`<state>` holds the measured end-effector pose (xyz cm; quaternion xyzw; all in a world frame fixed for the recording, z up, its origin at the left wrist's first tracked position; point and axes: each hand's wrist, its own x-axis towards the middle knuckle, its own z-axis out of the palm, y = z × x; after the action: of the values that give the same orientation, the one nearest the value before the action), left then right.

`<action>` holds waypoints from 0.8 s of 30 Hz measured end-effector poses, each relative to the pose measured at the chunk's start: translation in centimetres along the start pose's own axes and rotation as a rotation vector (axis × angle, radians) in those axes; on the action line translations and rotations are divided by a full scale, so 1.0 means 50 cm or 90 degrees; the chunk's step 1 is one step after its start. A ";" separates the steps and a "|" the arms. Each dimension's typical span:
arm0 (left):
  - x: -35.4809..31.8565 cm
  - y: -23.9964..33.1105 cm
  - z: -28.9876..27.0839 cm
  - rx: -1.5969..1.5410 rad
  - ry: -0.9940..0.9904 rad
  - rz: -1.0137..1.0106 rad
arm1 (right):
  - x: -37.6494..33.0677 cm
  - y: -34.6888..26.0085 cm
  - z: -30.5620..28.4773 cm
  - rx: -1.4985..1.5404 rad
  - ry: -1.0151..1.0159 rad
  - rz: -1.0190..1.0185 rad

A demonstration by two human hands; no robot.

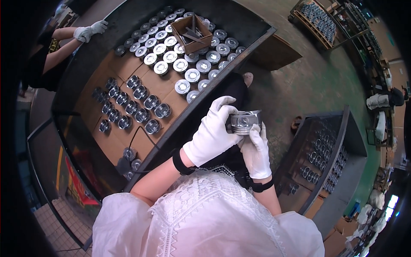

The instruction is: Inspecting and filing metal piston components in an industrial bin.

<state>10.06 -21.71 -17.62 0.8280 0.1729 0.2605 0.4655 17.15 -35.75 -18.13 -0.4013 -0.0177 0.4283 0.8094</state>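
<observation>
Between my two white-gloved hands is a shiny metal engine piston (245, 121), held up in front of me with its ring grooves and side showing. My left hand (212, 130) grips it from the left, fingers curled over the top and thumb below. On the other side my right hand (257, 150) closes on its lower right edge with thumb and fingers. To my left, many pistons (180, 65) stand with their round tops up on a cardboard-lined bench (113, 141). Several more pistons (132, 107) lie there in rows with their hollow sides showing.
A small wooden box (192, 46) with metal tools sits among the pistons. The bench's raised metal edge (205, 92) runs beside my left arm. At right stands another metal bench (338, 150) with rows of parts. A co-worker's gloved hands (90, 31) rest at the far left wall.
</observation>
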 end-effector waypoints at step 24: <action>0.061 -0.044 -0.055 0.070 0.213 0.037 | -0.003 -0.014 -0.020 0.056 0.006 0.017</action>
<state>10.79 -17.09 -17.48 0.8018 0.2375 0.3984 0.3768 17.91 -36.70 -18.29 -0.3680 0.0106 0.4375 0.8204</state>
